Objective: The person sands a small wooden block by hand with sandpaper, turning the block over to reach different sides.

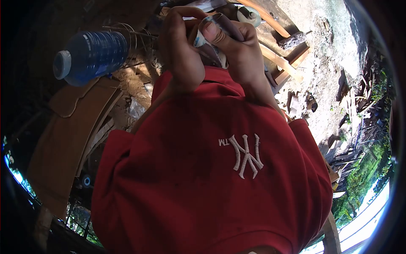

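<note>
In front of my red shirt (190, 169), both my hands are raised close together at the top of the view. My right hand (243, 48) is closed, its thumb pressed on a folded piece of sandpaper (228, 27), brown on one face and white with blue print on the other. My left hand (179, 51) is curled against the sandpaper's left side. Its fingertips pass behind the sheet and are partly hidden. A lower fold of the brown sheet shows between the two palms.
A large blue plastic water bottle (95, 57) with a white cap lies on its side at the left. Below it leans a curved brown board (63, 127). Wooden strips (268, 19) and a pale rounded container (248, 16) are beyond my right hand. Crumpled clear plastic (136, 109) lies on the dirt.
</note>
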`<state>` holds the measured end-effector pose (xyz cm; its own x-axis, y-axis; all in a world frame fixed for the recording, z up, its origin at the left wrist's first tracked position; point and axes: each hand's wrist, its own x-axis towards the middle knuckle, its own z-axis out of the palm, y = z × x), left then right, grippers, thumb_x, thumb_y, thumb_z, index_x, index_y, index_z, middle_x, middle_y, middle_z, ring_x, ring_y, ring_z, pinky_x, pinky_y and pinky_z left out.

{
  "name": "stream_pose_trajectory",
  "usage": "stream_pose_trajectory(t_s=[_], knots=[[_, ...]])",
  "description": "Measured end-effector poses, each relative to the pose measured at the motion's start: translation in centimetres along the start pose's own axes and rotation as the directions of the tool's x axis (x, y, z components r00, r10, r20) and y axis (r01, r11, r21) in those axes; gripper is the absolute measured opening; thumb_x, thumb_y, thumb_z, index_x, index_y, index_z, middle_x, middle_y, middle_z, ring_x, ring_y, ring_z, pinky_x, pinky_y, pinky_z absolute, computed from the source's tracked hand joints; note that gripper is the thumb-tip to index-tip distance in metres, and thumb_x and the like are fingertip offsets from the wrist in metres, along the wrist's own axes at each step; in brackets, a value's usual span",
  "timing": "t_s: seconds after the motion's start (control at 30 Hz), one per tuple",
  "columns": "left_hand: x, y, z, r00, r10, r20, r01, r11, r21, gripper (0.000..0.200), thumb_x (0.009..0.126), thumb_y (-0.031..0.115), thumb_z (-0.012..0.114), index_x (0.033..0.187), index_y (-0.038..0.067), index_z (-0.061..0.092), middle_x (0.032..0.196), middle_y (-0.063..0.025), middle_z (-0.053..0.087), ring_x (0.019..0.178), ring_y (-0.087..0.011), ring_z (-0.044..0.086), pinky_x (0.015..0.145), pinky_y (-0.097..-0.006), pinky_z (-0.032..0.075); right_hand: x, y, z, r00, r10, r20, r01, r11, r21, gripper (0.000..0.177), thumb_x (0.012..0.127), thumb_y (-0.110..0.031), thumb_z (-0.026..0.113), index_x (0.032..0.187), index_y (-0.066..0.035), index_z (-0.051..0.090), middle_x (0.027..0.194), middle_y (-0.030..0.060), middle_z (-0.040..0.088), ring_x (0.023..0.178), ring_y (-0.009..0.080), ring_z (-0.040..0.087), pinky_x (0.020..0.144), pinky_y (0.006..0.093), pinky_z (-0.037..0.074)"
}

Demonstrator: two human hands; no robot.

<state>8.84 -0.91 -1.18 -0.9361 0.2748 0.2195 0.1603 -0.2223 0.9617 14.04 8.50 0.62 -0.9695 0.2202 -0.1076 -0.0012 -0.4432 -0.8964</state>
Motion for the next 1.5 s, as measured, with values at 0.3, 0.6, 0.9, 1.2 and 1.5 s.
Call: stream_pose_trajectory(t_s=[0.3, 0.6, 0.9, 1.2, 1.5], knots=[[1.5, 0.2, 0.5, 0.998, 0.059, -0.023, -0.055, 0.987, 0.15, 0.042, 0.09, 0.029, 0.025, 0.09, -0.001, 0.054, 0.072, -0.0036, 0.056, 0.056, -0.0065, 0.048, 0.05, -0.0173, 0.036, -0.1, -0.9, 0.2, 0.985, -0.17, 0.02, 0.171, 0.969, -0.177, 0.021, 0.081, -0.019, 0.066, 0.075, 0.001, 0.064, 0.055, -0.002, 0.055, 0.049, 0.0007, 0.046, 0.042, 0.0181, 0.034], [2.3, -0.7, 1.0, 0.987, 0.158, -0.005, -0.146, 0.923, 0.356, 0.041, 0.09, 0.03, 0.026, 0.086, 0.001, 0.056, 0.072, -0.004, 0.056, 0.06, -0.0066, 0.05, 0.051, -0.0187, 0.038, 2.1, 0.9, -2.4, 0.98, 0.154, 0.124, -0.192, 0.891, 0.412, 0.022, 0.083, -0.022, 0.063, 0.076, -0.002, 0.064, 0.062, 0.0003, 0.058, 0.052, 0.0027, 0.049, 0.048, 0.0175, 0.038], [2.8, -1.1, 1.1, 0.983, 0.182, -0.014, -0.177, 0.967, 0.182, 0.042, 0.09, 0.028, 0.024, 0.086, -0.002, 0.054, 0.081, -0.0075, 0.057, 0.064, -0.012, 0.055, 0.056, -0.0222, 0.042, 0.7, -1.5, -0.9, 0.996, -0.083, 0.019, 0.085, 0.982, -0.169, 0.015, 0.076, -0.013, 0.07, 0.076, 0.001, 0.064, 0.062, 0.0003, 0.058, 0.056, 0.0018, 0.05, 0.048, 0.0179, 0.039], [2.0, -1.1, 1.0, 0.996, -0.083, 0.04, 0.083, 0.996, -0.023, 0.042, 0.09, 0.028, 0.025, 0.09, -0.002, 0.054, 0.081, -0.007, 0.058, 0.062, -0.0112, 0.054, 0.055, -0.0216, 0.042, 1.6, 0.4, -3.9, 0.903, 0.296, 0.31, -0.427, 0.678, 0.598, 0.019, 0.08, -0.019, 0.066, 0.073, -0.002, 0.065, 0.059, 0.0026, 0.055, 0.05, 0.0033, 0.047, 0.046, 0.0189, 0.039], [1.4, -0.7, 0.8, 0.988, 0.13, 0.082, -0.146, 0.961, 0.233, 0.042, 0.091, 0.026, 0.024, 0.095, -0.002, 0.054, 0.073, -0.0045, 0.058, 0.055, -0.0054, 0.048, 0.044, -0.0176, 0.035, -0.3, -1.6, -0.8, 0.99, -0.117, -0.073, 0.095, 0.962, -0.258, 0.02, 0.076, -0.017, 0.07, 0.077, 0.002, 0.067, 0.056, -0.0007, 0.056, 0.049, 0.002, 0.047, 0.045, 0.0176, 0.037]])
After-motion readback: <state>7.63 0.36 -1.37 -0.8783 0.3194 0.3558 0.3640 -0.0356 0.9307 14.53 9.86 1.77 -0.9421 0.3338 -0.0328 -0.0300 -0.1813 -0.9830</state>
